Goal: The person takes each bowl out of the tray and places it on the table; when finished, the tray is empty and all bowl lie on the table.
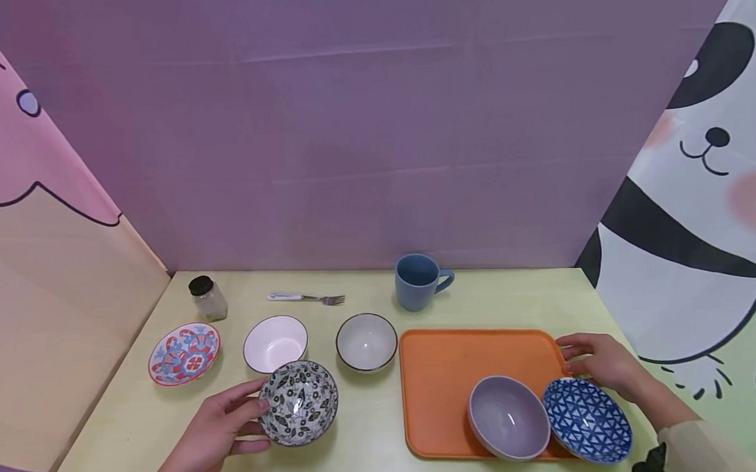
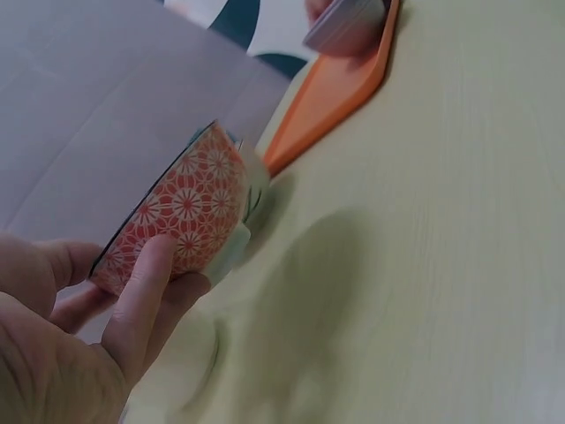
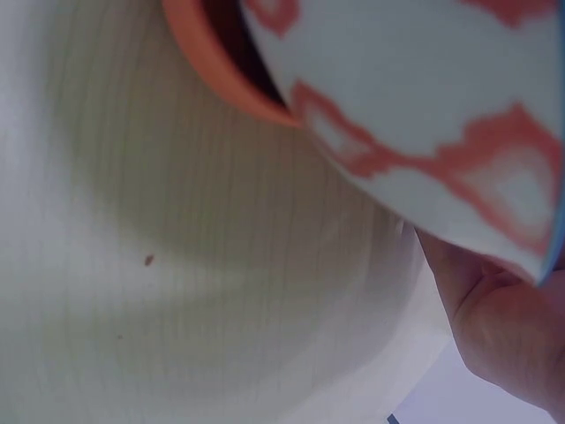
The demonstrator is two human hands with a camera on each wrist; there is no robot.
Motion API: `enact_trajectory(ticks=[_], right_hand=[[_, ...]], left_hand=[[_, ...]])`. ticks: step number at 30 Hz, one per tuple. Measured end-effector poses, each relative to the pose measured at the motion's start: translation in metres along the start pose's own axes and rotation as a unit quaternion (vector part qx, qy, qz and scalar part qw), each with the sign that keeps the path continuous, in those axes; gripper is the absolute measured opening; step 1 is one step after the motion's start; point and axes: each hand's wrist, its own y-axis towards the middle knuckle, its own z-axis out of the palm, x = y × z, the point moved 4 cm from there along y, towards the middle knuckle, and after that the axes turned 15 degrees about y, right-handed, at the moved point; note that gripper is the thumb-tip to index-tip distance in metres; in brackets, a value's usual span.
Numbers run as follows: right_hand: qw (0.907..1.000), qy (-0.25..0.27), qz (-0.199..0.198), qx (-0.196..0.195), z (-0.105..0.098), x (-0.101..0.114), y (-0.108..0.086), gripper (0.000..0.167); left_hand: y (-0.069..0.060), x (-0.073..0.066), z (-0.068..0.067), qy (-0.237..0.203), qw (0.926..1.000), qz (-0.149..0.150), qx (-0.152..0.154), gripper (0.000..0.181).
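- I see a pale wood-grain table (image 1: 128,429) across the lower frame, a purple backdrop (image 1: 374,139) above it and a panda-print panel (image 1: 708,203) at upper right.
- At lower right, an orange tray (image 1: 448,372) has a mauve bowl (image 1: 509,417) over its lower edge.
- At left and centre I count 2 dark-rimmed pale bowls (image 1: 366,342), 1 floral dish (image 1: 184,354) and a black-lidded jar (image 1: 209,299), contents unclear.
- The left hand (image 1: 218,425), lower left, pinches a black-and-white floral bowl (image 1: 299,404) above the table.
- The right hand (image 1: 604,363), fingers loosely bent, is beside a blue triangle-patterned bowl (image 1: 587,420); I can't tell whether it grips anything.
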Motion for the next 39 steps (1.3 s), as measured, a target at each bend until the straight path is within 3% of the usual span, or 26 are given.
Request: enact_trajectory(ticks=[9, 16, 21, 28, 39], right_hand=[[1.0, 0.005, 0.007, -0.003, 0.0, -0.004, 0.002, 0.057], [0.9999, 0.005, 0.008, -0.003, 0.0, -0.003, 0.001, 0.057], [0.9999, 0.005, 0.009, -0.004, -0.001, -0.004, 0.001, 0.058], [0.9999, 0.006, 0.008, -0.004, -0.001, -0.004, 0.001, 0.056], [0.9999, 0.005, 0.009, -0.007, -0.001, -0.005, 0.002, 0.057]], left_hand=[[-0.02, 0.024, -0.041, 0.015, 0.9994, -0.03, -0.009, 0.063], [-0.032, 0.042, -0.077, 0.006, 0.9979, -0.057, -0.031, 0.029], [-0.039, 0.057, -0.098, -0.018, 0.9961, -0.068, -0.053, 0.033], [-0.046, 0.075, -0.119, -0.032, 0.9876, -0.105, -0.112, 0.031], [-0.05, 0.099, -0.144, -0.058, 0.9822, -0.136, -0.116, 0.037]])
